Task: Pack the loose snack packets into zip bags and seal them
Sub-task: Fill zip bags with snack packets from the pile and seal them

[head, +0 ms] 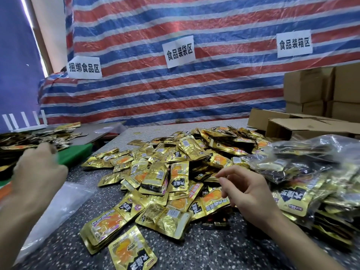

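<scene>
Over the heap of gold snack packets (pixel 175 172), I see my right hand (pixel 243 188) empty, fingers loosely spread; my left hand (pixel 39 168), empty too, hovers left of it. Next: gather packets into the clear zip bag (pixel 64 203) lying left of the heap.

A heap of gold snack packets (pixel 175 172) covers the middle of the speckled worktop (pixel 204 252), with filled clear zip bags (pixel 311 168) stacked at its right edge. The right hand (pixel 247 190) hovers over the heap, fingers loosely curled and empty. The left hand (pixel 39 170) reaches toward the left edge, above an empty clear bag (pixel 64 199).
</scene>
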`<state>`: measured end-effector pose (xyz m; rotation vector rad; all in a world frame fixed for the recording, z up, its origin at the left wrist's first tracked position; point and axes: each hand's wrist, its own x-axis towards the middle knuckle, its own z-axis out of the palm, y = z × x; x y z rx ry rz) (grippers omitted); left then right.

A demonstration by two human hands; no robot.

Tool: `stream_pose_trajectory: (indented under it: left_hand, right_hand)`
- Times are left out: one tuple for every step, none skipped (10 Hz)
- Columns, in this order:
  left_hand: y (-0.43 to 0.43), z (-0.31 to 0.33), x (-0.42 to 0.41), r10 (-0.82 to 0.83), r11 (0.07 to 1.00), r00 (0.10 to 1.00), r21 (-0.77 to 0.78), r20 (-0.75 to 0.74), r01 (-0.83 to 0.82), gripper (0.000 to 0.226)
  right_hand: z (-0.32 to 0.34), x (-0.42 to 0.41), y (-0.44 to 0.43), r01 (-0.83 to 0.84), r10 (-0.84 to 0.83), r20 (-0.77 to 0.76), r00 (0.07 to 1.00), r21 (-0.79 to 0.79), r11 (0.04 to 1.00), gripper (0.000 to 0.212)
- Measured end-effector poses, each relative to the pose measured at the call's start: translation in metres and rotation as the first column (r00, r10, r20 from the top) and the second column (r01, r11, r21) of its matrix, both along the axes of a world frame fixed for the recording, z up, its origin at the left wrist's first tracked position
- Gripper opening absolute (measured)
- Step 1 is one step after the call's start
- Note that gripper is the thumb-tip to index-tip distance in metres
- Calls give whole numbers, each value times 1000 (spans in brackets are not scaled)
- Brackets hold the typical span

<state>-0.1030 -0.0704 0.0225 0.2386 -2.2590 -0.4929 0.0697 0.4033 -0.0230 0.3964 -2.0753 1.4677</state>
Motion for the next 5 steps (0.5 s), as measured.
stream_pose_trajectory:
  left_hand:
    - [108, 54, 104, -217, 976, 974, -27, -58, 216, 29]
    - [180, 61, 138, -656, 714, 743, 212, -131, 668, 29]
    - [241, 50, 165, -852, 446, 512, 361, -109, 819, 27]
    - [282, 25, 169, -925, 291, 368, 443, -97, 848, 28]
    - [305, 5, 168, -950, 231, 302, 466, -82, 854, 25]
  right_hand:
    - [6, 4, -4, -68, 69, 14, 997, -91, 994, 6]
    - [10, 6, -2, -184, 206, 70, 976, -239, 953, 38]
    - [13, 6, -1, -285, 333, 135, 933, -286, 915, 57]
    - [14, 6, -1, -299, 360, 176, 916, -297, 907, 60]
    - [15, 6, -1, -269, 326, 177, 929, -286, 920, 42]
